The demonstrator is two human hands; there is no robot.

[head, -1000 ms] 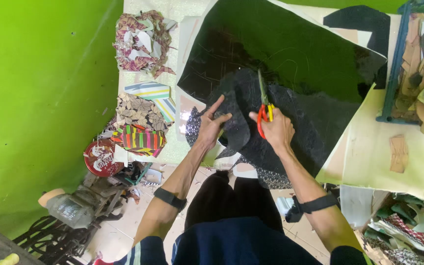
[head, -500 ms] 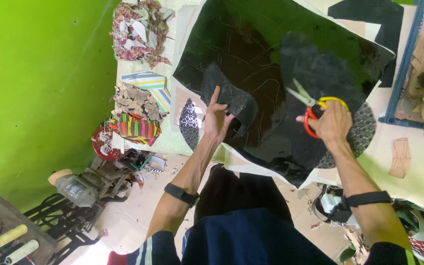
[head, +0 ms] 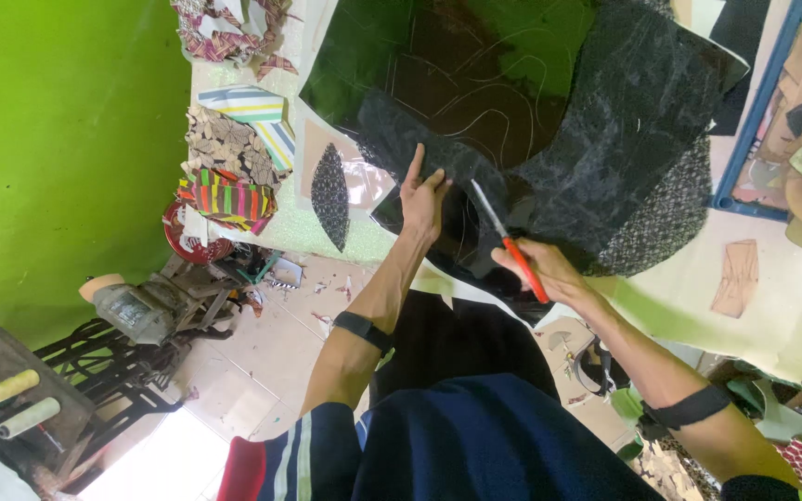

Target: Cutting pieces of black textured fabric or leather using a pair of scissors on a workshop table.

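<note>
Your left hand lies flat on the black sheet, fingers spread and index finger stretched away from you, pressing on the dark speckled fabric that covers the sheet's near and right parts. That hand grasps nothing; it only presses down. Your right hand is clenched around the orange handles of the scissors, whose blades point away from you toward the fabric's near edge, just right of your left hand. Whether the blades are parted or together is too small to tell.

The black sheet carries thin pale curved outlines and rests on the pale table. Left of the sheet sit a leaf-shaped dark cutout on a pinkish card, and farther left a pile of patterned cloth pieces, striped and multicoloured. Right of the sheet stands a blue-rimmed tray holding brown scraps, and nearer you from the tray a tan cutout piece lies on the table. Below the table's left end, on the floor beside the green wall, stands a dark metal frame carrying a motor.
</note>
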